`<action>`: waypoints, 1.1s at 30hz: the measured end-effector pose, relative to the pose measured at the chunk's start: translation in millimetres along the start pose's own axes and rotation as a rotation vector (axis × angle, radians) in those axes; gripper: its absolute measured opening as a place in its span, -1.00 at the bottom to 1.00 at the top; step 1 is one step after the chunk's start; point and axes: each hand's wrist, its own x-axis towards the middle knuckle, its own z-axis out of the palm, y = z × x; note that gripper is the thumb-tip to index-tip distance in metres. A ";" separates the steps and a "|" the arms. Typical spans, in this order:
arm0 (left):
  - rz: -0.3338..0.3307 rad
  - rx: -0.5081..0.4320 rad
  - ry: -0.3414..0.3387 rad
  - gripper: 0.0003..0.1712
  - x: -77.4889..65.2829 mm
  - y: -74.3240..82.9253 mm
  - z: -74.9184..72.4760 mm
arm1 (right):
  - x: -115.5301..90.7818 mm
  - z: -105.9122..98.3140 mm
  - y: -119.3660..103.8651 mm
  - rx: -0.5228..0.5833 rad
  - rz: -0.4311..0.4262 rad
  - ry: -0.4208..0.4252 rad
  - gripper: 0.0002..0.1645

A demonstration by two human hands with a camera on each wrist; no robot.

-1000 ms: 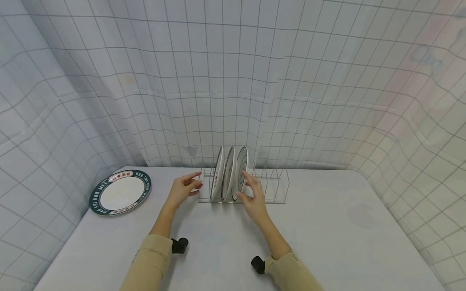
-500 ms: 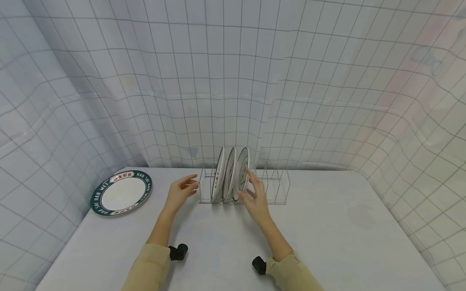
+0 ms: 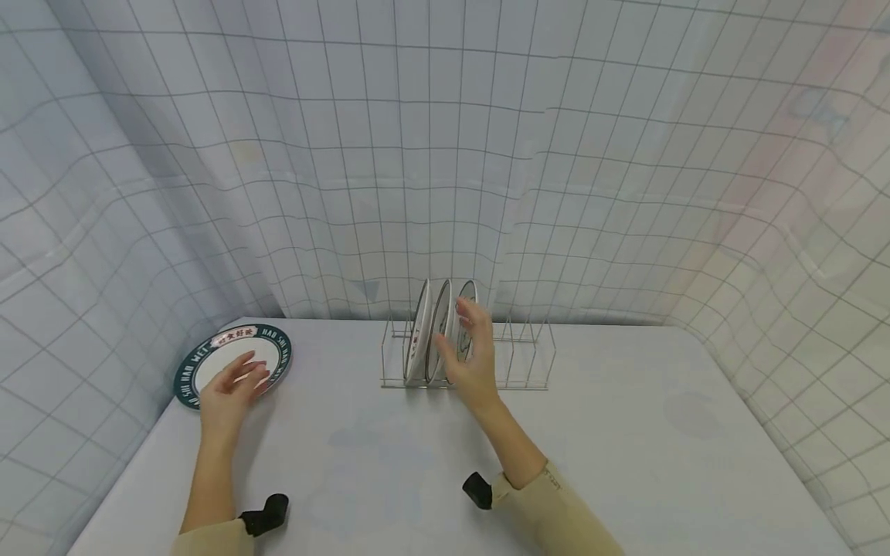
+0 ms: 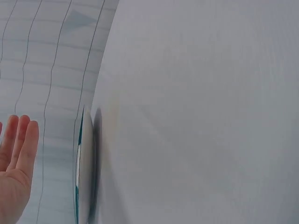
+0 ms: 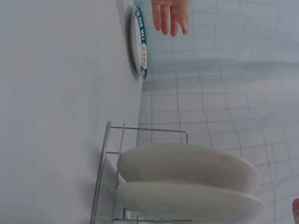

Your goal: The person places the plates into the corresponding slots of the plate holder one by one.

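My left hand hovers over the near right part of a white plate with a green lettered rim, which lies on the table. Its fingers are loosely bent and hold nothing; the left wrist view shows the hand apart from that plate, seen edge-on. Three white plates stand upright in a wire dish rack: a left one, a middle one and a right one. My right hand is in front of the right plate, partly hiding it, thumb and fingers spread.
The rack's right-hand slots hold no plates. White table extends on both sides of the rack. A gridded white curtain hangs behind and along the sides. Black wrist cameras stick out from both sleeves.
My left hand has moved from beside the rack leftward to above the green-rimmed plate. My right hand has drawn slightly up and left from the right plate, thumb and fingers spread.
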 end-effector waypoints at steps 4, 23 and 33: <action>-0.020 -0.073 0.145 -0.39 7.4 -13.1 -42.4 | 12.1 15.4 -7.8 0.078 0.067 -0.082 -0.37; -0.373 -0.032 0.376 -0.17 -24.3 43.3 -71.2 | 20.8 100.3 -10.3 0.256 0.528 -0.482 -0.24; -0.430 -0.068 0.294 0.12 -13.7 24.7 -81.4 | -13.0 139.5 40.4 0.360 0.788 -0.499 -0.22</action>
